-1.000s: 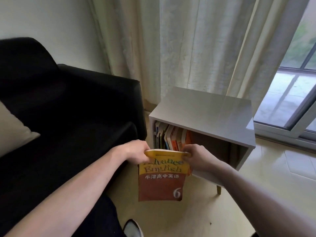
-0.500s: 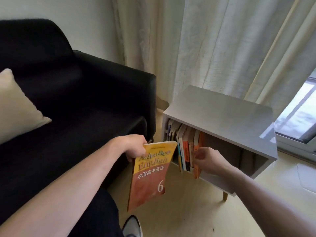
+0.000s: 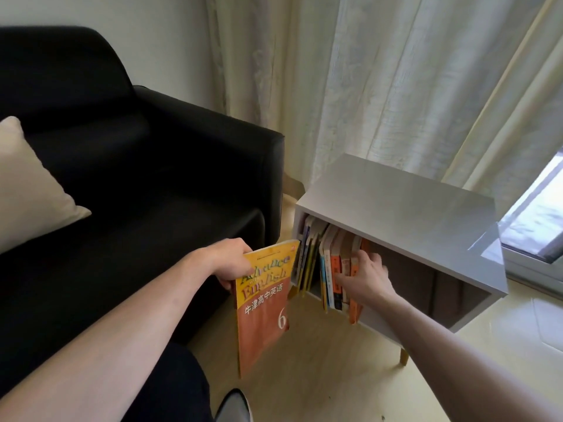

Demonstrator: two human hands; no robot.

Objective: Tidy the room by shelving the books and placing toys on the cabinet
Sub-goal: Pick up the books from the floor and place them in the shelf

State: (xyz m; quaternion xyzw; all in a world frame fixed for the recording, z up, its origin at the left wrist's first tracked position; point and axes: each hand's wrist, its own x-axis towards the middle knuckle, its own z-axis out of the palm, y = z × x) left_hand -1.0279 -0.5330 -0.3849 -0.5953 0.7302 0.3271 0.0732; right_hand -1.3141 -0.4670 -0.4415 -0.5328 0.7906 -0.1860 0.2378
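1. L hand (image 3: 227, 259) grips the textbook (image 3: 263, 303) at its top-left corner, fingers curled round the edge behind the cover, thumb side on top. Book hangs roughly upright, tilted a bit, front cover facing cam: yellow top w/ "Advance with English", orange-red lower part w/ Chinese chars + a "6".
2. Textbook is in the air, in front of and just left of the cabinet (image 3: 405, 205) opening, above the floor (image 3: 320, 370). Not in the shelf.
3. R hand (image 3: 367, 277) is inside the cabinet opening, on the shelved books (image 3: 330, 269). Fingers reach in along the right side of the row, thumb across the front of the orange spines. Looks like it holds/presses the right-hand group, but motion blur → can't tell if it's a real grip or just a push.
4. Shelved books stand at the left end of the opening, split in 2 groups w/ a gap between: left group leans vs. the cabinet's left wall, right group (blue, white, orange spines) sits under the R hand. Rightmost orange one sticks out past the shelf front edge.
5. Right half of the cabinet interior: dark back panel visible. Top is grey, glossy. One wooden leg (image 3: 403, 357) seen at front.
6. Surroundings: black sofa (image 3: 137, 166) left of the cabinet, cream cushion (image 3: 27, 190) on it, pale curtains (image 3: 380, 86) behind, window (image 3: 536, 220) at far right. Shoe tip (image 3: 234, 406) at bottom edge.
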